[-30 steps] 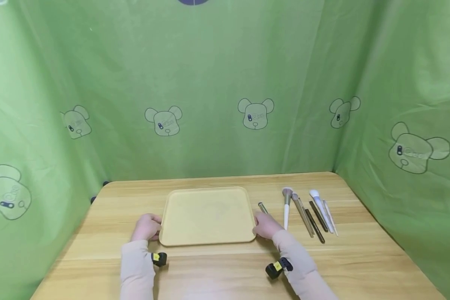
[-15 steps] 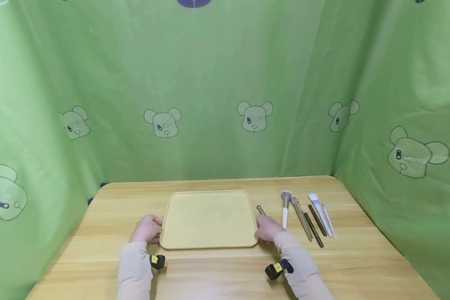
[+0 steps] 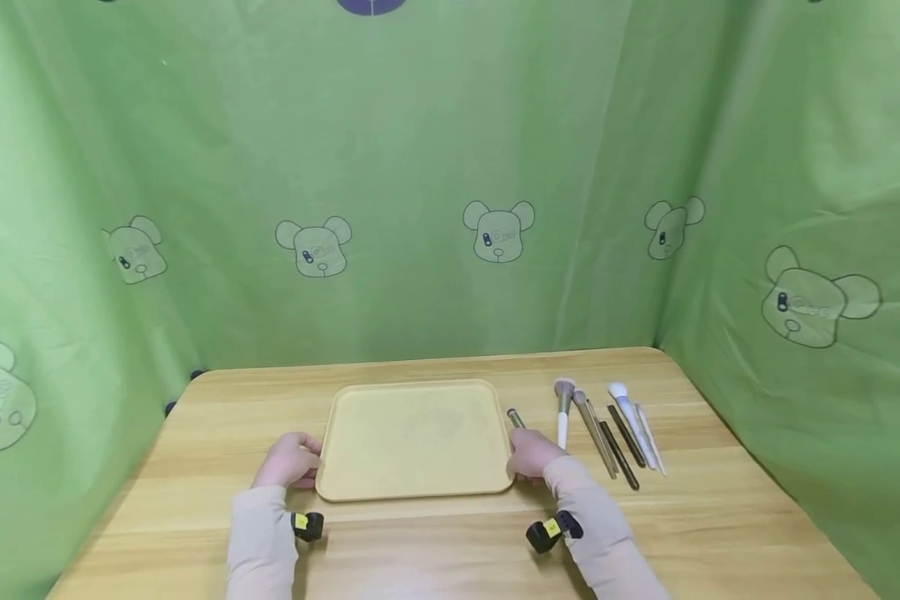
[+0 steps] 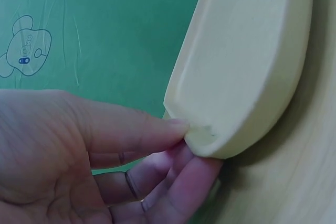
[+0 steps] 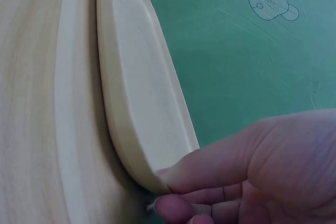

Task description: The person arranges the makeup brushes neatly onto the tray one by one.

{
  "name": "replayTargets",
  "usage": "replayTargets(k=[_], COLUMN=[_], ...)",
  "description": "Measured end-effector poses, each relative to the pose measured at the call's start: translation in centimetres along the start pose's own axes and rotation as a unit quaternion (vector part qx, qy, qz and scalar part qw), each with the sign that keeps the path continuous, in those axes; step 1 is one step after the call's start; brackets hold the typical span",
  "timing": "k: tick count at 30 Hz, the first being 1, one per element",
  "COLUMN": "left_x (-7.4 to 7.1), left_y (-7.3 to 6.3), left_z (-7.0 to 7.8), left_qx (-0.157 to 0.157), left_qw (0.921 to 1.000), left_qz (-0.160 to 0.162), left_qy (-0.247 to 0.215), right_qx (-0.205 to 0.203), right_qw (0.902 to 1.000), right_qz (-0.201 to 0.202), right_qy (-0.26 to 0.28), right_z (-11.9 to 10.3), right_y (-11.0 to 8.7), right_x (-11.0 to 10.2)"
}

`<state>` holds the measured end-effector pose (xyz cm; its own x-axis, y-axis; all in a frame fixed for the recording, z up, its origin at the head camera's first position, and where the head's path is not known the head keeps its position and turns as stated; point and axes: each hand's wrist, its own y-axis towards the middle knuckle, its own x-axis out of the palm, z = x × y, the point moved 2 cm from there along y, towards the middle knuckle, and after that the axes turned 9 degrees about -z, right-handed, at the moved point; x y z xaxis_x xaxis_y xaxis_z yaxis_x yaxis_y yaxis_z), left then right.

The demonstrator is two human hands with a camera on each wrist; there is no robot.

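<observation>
A pale yellow rectangular tray (image 3: pixel 416 440) lies level between both hands, its top bare. On its left side, my left hand (image 3: pixel 288 460) pinches the rim near the front corner; in the left wrist view the thumb presses the top of the rim and the fingers curl beneath. My right hand (image 3: pixel 534 455) pinches the opposite side, thumb over the rim and fingers under it, as the right wrist view shows. Beyond the right hand, a short dark-tipped rod (image 3: pixel 516 417) pokes out, partly hidden. Whether the tray's underside touches the table cannot be told.
Right of the tray, several makeup brushes lie on the wooden table (image 3: pixel 420 542), among them a white-handled one (image 3: pixel 562 417), a white-and-blue one (image 3: pixel 633 421) and dark slim sticks (image 3: pixel 619 454). A green curtain (image 3: pixel 390 317) with bear prints encloses the back and sides.
Both hands keep their hold. Against the table, the tray has shifted slightly to the right with the hands. The head view has swung a little.
</observation>
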<state>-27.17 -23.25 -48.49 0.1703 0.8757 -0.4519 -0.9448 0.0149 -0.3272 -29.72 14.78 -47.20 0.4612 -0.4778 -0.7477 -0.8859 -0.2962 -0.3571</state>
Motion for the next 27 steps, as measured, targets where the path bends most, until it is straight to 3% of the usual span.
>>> replayTargets(k=[9,12,15,17,27], left_x=[-0.2,-0.2,-0.2,-0.2,-0.2], left_y=[0.2,0.3,0.1,0.1,0.2], left_z=[-0.5,-0.5,-0.3,-0.3,-0.2], left_qx=[0.004,0.004,0.007,0.006,-0.002], left_qw=[0.9997,0.9997,0.9997,0.9996,0.9989], left_qz=[-0.012,-0.012,-0.015,-0.015,-0.027], left_qy=[-0.022,-0.023,-0.020,-0.023,-0.038], right_qx=[-0.006,-0.017,-0.016,-0.009,0.019], right_qw=[0.9999,0.9973,0.9876,0.9809,0.9814], right_qz=[0.008,0.071,0.152,0.185,0.173], right_qy=[0.005,-0.006,-0.034,-0.059,-0.081], right_z=[1.1,1.5,2.0,2.2,3.1], right_y=[0.3,0.5,0.7,0.6,0.9], right_x=[-0.9,-1.9,-2.7,-3.0,-2.7])
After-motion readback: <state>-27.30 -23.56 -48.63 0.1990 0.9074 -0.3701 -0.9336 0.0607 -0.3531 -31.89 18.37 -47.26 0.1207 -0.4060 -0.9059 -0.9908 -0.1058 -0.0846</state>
